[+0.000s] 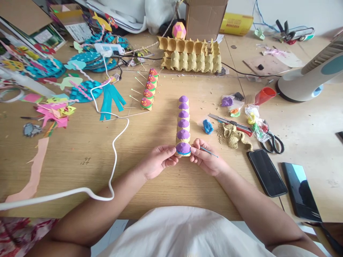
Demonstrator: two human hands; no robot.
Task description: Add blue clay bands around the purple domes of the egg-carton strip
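Note:
A strip of egg carton point(180, 140) with several cups in a row points away from me, its domes capped with purple clay point(183, 134). Along the front edge of the nearest dome runs a thin blue clay strand point(209, 151), whose loose end sticks out to the right past my fingers. My left hand point(162, 159) pinches the near end of the strip at its left side. On the right side, my right hand point(205, 157) has thumb and fingers closed on the blue strand against the carton. A lump of blue clay point(207, 126) lies beyond my right hand.
Right: a utility knife point(230, 123), carton scraps point(232, 137), scissors point(272, 143), phone point(268, 173) and lamp base point(297, 84). Beyond: a red-and-green decorated carton strip point(148, 93) with pins, and egg cartons point(193, 60). A white cable point(115, 146) crosses the left, near paper scraps point(55, 112).

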